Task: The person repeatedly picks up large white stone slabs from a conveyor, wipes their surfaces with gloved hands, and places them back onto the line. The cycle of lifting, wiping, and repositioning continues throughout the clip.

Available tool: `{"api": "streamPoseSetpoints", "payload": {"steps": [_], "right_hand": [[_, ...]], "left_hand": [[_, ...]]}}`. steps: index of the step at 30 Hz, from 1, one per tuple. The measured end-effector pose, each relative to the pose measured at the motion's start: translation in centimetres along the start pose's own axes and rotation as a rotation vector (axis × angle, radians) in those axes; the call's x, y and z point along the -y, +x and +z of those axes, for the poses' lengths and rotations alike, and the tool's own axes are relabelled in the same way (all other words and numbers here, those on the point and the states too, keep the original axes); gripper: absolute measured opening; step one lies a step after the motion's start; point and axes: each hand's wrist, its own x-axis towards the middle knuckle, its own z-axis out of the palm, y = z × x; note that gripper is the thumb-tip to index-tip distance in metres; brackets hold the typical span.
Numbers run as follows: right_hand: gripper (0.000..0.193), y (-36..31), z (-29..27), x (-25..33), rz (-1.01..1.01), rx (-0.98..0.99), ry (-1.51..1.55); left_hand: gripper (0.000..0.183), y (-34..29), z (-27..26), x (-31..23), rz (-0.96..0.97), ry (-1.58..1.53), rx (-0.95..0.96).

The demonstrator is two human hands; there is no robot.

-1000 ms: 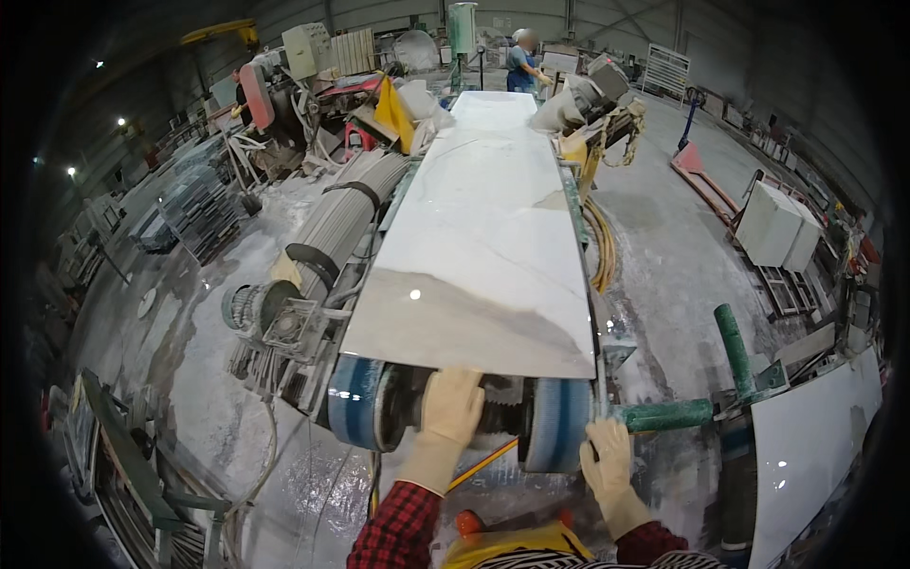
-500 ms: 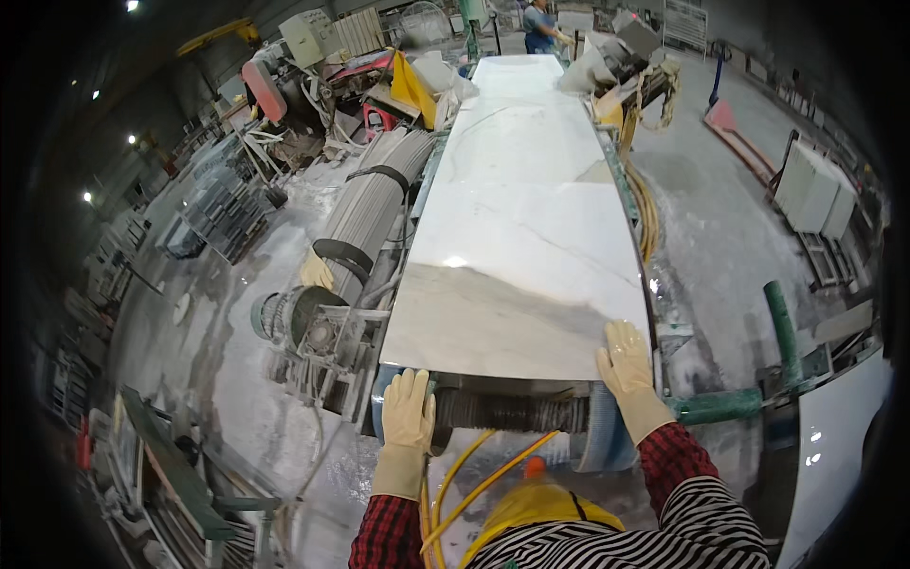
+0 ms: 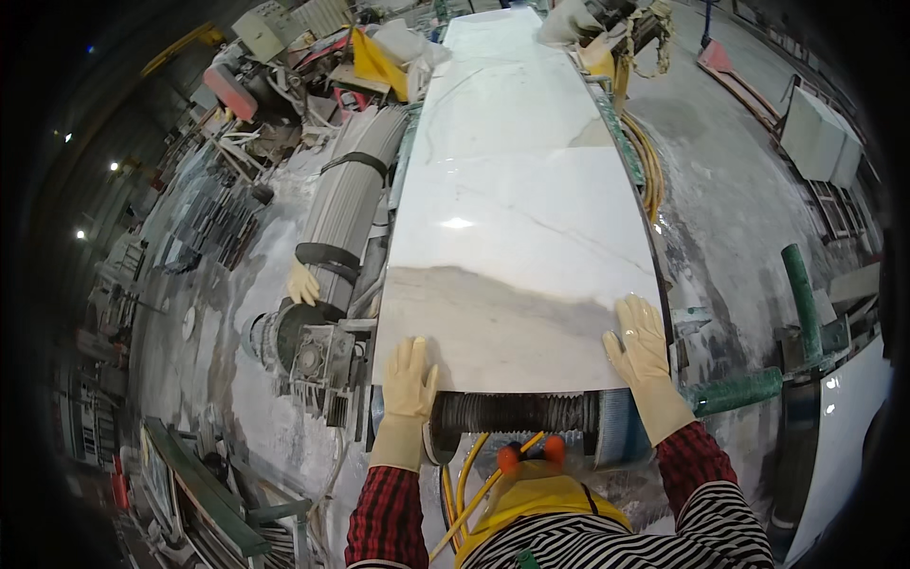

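Head view: white slab (image 3: 517,275) with a beige-grey band lies lengthwise on the belt machine (image 3: 619,429), its front edge at the machine's near end, above the black ribbed roller (image 3: 517,412). A line crosses it farther up; can't tell if a second slab starts there.

Left hand (image 3: 409,384), gloved, is on the slab at its near left corner; fingers straight, only slightly spread, holding nothing. Right hand (image 3: 646,360), also gloved, is on top by the right edge, just above the near right corner; fingers stretched out, thumb splayed wide, nothing gripped.

Change: a second ago the right hand was off the slab and the left at the front edge; now both are on top, near opposite corners. Looks like this gives contact on both sides; pressure can't be told.

Around: loose glove (image 3: 303,283) by the grey strip bundle (image 3: 355,180) left of the machine, green bar (image 3: 737,392) off its near right corner.
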Motion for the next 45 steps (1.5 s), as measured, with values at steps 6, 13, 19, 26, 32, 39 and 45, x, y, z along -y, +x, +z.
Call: {"api": "streamPoseSetpoints", "payload": {"steps": [6,13,19,26,32,39,45], "right_hand": [[0.063,0.0,0.9,-0.5,0.051,-0.004,-0.09],[0.065,0.6,0.0,-0.6,0.076,0.122,-0.074],[0.049,1.3,0.9,-2.2,-0.013,0.059,-0.012],[0.041,2.2,-0.3,-0.5,-0.006,0.003,0.022],[0.042,1.5,0.3,-1.4,-0.008,0.005,0.016],[0.042,0.9,0.4,-1.3,-0.022,-0.021,0.009],[0.046,1.0,-0.2,-0.8,0.004,0.008,0.022]], "left_hand": [[0.07,5.5,1.8,0.9,-0.063,0.045,0.014],[0.059,7.1,3.7,2.1,-0.046,0.17,-0.032],[0.054,6.8,3.5,2.1,-0.065,0.092,-0.037],[0.053,6.1,4.2,3.3,-0.075,0.076,-0.045],[0.053,6.0,3.7,2.6,-0.079,0.073,-0.044],[0.053,5.9,3.3,2.1,-0.092,0.064,-0.026],[0.052,5.3,3.6,2.5,-0.079,0.06,-0.072]]}}
